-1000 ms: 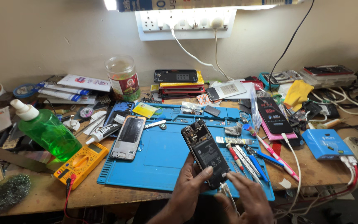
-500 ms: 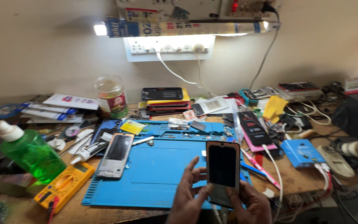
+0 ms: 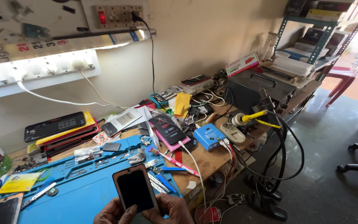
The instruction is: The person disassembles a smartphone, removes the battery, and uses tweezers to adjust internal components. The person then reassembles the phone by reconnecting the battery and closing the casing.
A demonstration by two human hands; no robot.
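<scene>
Both hands, the left hand (image 3: 112, 213) and the right hand (image 3: 171, 209), grip the dark phone (image 3: 134, 189) by its lower edges above the blue mat (image 3: 79, 199); holding it by the sides seems safest.

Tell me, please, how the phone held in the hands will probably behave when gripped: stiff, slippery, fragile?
The phone looks like a flat rigid slab, so probably stiff. Its dark glossy face suggests it is slippery and breakable. The left hand and right hand pinch only its lower end, so it might tip forward.
</scene>
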